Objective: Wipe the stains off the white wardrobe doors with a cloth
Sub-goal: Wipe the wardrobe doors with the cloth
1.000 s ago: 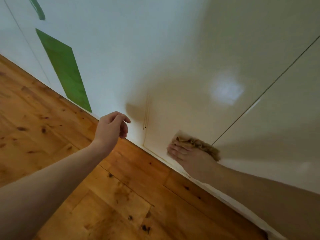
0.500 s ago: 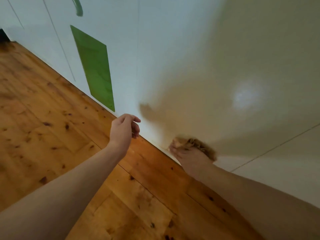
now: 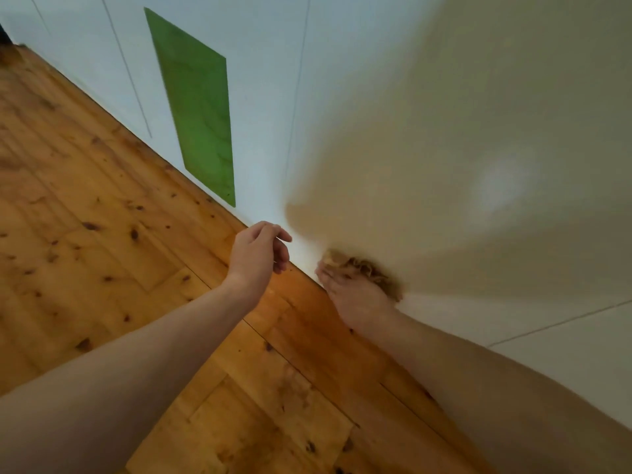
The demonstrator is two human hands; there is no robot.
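Note:
The white wardrobe door (image 3: 427, 138) fills the upper right of the view, seen from close up at its foot. My right hand (image 3: 352, 295) presses a crumpled tan cloth (image 3: 371, 270) flat against the door's bottom edge, just above the floor, fingers fairly straight over the cloth. My left hand (image 3: 258, 256) hovers a short way to the left of the cloth, near the door's base, fingers loosely curled and holding nothing. No stain is plain to see near the cloth; that part of the door lies in my shadow.
A wooden plank floor (image 3: 102, 251) runs along the wardrobe's base. A green rectangular panel (image 3: 198, 107) is set in a door further left. Thin gaps between doors (image 3: 297, 80) run up the white front.
The view has swung left along the wardrobe, so the green panel sits nearer the middle. My right hand and the cloth have slid left along the door's bottom edge; my left hand moved with them.

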